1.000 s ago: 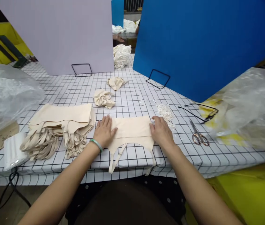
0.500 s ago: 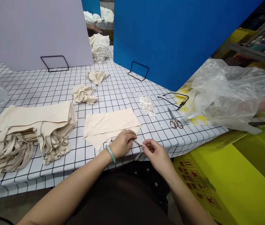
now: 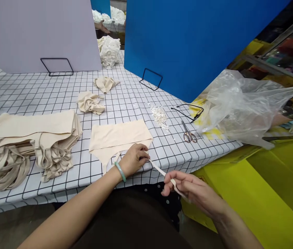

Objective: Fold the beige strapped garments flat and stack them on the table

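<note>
A black-checked white worktop [image 3: 125, 103] carries everything, with a blue panel [image 3: 182, 45] standing at its far side. At the left lies a thick stack of beige strappy tops [image 3: 32, 126], straps bunched toward the near edge. Just right of it, a single beige top [image 3: 122, 133] lies flat near the front edge, its body smooth and its strap side toward the person.

The right hand [image 3: 193, 188], off the front edge, has its fingers loosely curled about a narrow strap [image 3: 158, 168]. The left hand [image 3: 133, 159] pinches that strap beside the top's lower right corner, hiding where it joins. The strap is straight between them, so the step in hand looks like drawing it out lengthwise. Continuing calls for a firm left pinch and a light right slide, without dragging the top askew.

Scissors [image 3: 189, 137] lie to the right, near small white scraps [image 3: 159, 116].
</note>
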`<state>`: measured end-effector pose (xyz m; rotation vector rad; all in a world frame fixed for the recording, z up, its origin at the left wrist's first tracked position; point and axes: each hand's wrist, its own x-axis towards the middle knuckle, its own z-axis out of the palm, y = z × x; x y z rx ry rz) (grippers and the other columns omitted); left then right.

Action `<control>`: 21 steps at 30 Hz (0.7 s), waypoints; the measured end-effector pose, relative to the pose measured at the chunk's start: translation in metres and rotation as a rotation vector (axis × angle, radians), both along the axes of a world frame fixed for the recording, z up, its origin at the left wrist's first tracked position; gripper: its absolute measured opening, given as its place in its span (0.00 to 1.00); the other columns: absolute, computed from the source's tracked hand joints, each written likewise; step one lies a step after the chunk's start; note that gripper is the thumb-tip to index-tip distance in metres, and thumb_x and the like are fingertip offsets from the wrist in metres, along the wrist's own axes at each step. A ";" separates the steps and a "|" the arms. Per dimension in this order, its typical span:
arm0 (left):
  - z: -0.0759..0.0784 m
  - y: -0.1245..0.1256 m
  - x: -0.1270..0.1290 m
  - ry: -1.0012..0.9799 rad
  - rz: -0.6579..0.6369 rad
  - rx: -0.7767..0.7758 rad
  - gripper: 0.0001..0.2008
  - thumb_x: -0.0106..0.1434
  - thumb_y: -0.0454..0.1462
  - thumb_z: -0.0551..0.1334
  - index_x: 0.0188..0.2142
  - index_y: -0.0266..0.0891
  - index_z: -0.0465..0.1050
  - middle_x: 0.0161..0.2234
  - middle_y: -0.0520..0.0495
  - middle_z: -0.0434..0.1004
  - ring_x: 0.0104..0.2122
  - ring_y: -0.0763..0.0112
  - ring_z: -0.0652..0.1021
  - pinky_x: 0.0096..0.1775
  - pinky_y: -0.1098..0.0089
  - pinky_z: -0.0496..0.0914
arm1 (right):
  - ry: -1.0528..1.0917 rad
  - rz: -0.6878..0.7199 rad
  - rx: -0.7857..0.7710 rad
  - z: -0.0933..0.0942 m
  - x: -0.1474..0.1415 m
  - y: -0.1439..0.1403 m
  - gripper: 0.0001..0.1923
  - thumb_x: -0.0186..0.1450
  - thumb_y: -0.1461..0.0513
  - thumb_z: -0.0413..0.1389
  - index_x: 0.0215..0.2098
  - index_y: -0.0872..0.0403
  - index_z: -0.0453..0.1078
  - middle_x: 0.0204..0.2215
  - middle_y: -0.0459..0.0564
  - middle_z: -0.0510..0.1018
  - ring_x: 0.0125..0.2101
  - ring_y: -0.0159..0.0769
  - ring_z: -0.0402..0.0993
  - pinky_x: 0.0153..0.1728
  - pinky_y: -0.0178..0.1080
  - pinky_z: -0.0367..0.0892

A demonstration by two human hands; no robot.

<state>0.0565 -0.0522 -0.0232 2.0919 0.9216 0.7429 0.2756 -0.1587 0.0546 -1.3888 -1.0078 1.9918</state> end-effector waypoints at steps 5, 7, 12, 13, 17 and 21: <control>-0.002 0.000 0.000 0.005 0.004 0.015 0.08 0.62 0.30 0.64 0.35 0.41 0.82 0.46 0.43 0.76 0.46 0.62 0.76 0.49 0.60 0.74 | -0.061 0.028 0.187 0.028 0.009 0.015 0.17 0.64 0.52 0.60 0.49 0.49 0.75 0.50 0.57 0.80 0.54 0.47 0.74 0.56 0.50 0.66; -0.003 0.000 0.000 0.006 0.007 0.023 0.08 0.62 0.30 0.64 0.35 0.41 0.82 0.46 0.43 0.76 0.46 0.62 0.76 0.49 0.60 0.74 | -0.131 0.021 0.285 0.036 0.006 0.030 0.17 0.64 0.52 0.61 0.48 0.49 0.76 0.47 0.55 0.81 0.51 0.46 0.76 0.55 0.51 0.67; -0.002 -0.001 0.000 -0.017 0.022 0.038 0.09 0.61 0.29 0.64 0.34 0.41 0.82 0.45 0.44 0.77 0.46 0.63 0.76 0.48 0.61 0.74 | -0.387 -0.105 0.613 0.044 -0.011 0.078 0.15 0.63 0.48 0.60 0.32 0.50 0.80 0.32 0.51 0.79 0.45 0.44 0.75 0.50 0.47 0.70; -0.002 -0.002 0.000 -0.022 0.024 0.038 0.09 0.60 0.28 0.64 0.33 0.41 0.82 0.44 0.44 0.77 0.46 0.63 0.76 0.48 0.61 0.74 | -0.397 -0.154 0.665 0.043 -0.015 0.088 0.15 0.62 0.48 0.61 0.32 0.49 0.79 0.33 0.51 0.78 0.45 0.42 0.74 0.50 0.47 0.69; -0.006 -0.005 0.002 -0.039 0.042 0.030 0.10 0.59 0.27 0.63 0.31 0.41 0.81 0.44 0.44 0.77 0.46 0.62 0.76 0.49 0.61 0.74 | -0.147 -0.303 0.608 0.037 -0.037 0.119 0.16 0.61 0.48 0.63 0.38 0.50 0.77 0.36 0.49 0.78 0.40 0.38 0.76 0.47 0.45 0.72; 0.003 -0.002 0.002 -0.103 0.049 -0.051 0.10 0.58 0.27 0.62 0.34 0.40 0.80 0.44 0.43 0.78 0.46 0.62 0.77 0.50 0.60 0.73 | 0.002 -0.335 0.504 0.036 -0.054 0.132 0.19 0.59 0.47 0.63 0.39 0.52 0.74 0.24 0.42 0.72 0.20 0.26 0.65 0.22 0.33 0.66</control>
